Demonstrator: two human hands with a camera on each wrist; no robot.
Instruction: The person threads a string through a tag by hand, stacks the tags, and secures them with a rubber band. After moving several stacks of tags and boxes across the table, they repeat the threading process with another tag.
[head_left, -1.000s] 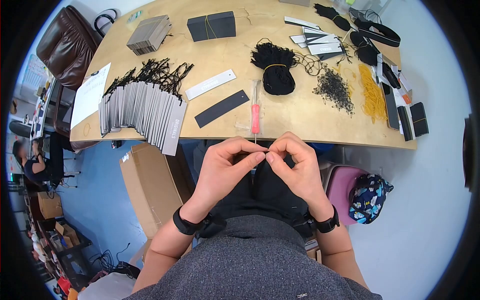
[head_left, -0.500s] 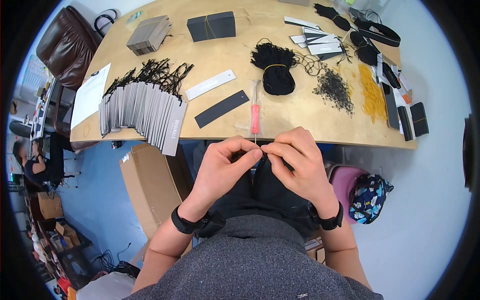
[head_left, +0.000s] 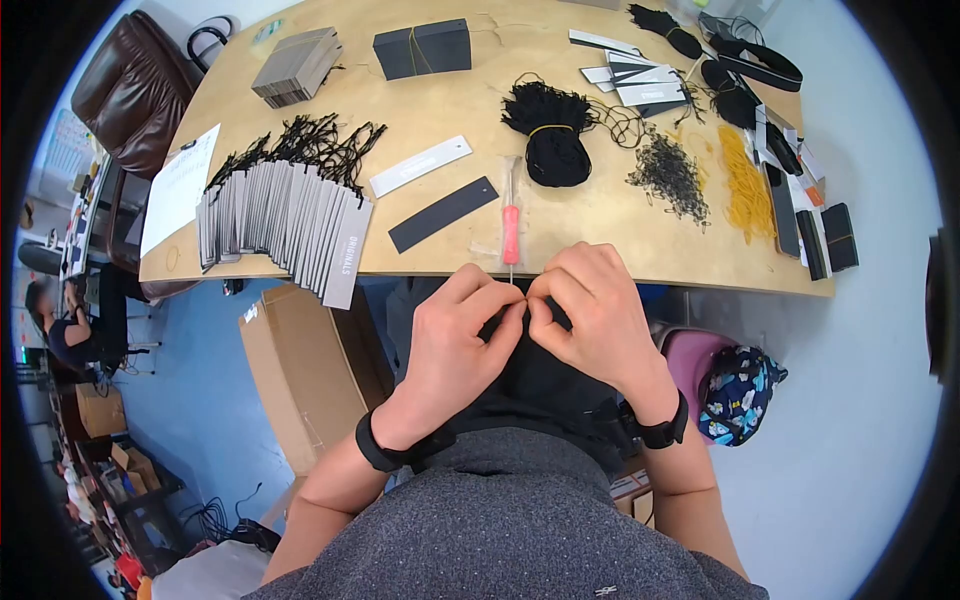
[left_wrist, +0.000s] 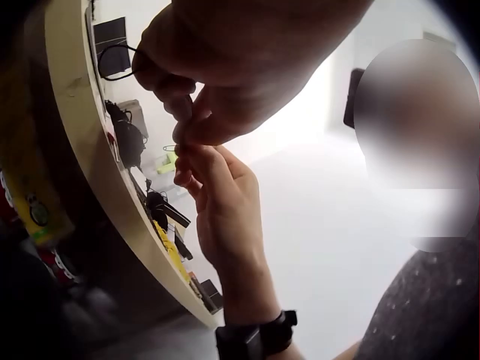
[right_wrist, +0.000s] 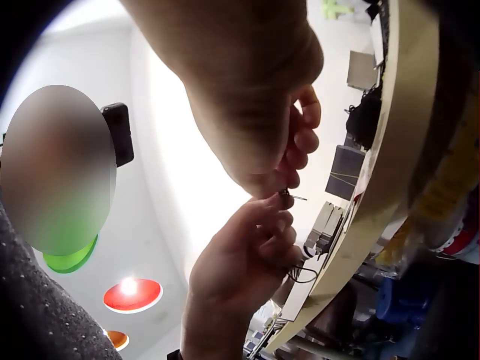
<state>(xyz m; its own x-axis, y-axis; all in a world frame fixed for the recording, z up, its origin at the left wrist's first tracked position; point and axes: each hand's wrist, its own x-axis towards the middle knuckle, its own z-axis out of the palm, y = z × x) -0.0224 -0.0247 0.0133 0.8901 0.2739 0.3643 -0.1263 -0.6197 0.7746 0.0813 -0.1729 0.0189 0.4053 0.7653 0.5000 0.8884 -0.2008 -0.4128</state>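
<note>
My left hand (head_left: pixel 452 335) and right hand (head_left: pixel 598 318) meet fingertip to fingertip in front of the table edge. A thin black cord (left_wrist: pixel 116 62) is pinched in the left hand, and its loop sticks out past the curled fingers. Where the fingertips meet, a small safety pin (left_wrist: pixel 170 148) pokes out, pinched by the right thumb and finger; the fingers hide most of it. Just beyond the hands lies a red-handled screwdriver-like tool (head_left: pixel 511 235), its thin shaft pointing toward them. A white tag (head_left: pixel 421 167) and a black tag (head_left: pixel 443 215) lie side by side on the table.
Grey tags with black cords (head_left: pixel 285 225) fan out at the left of the table (head_left: pixel 600 240). A black cord bundle (head_left: pixel 557 155), a pile of small dark pins (head_left: pixel 670 180) and yellow rubber bands (head_left: pixel 745 185) lie to the right. A cardboard box (head_left: pixel 300 370) stands below.
The right hand has shifted slightly up, and its fingers have curled in more. The left hand has turned a little and moved right. Fingertips stay together; the table things have not moved.
</note>
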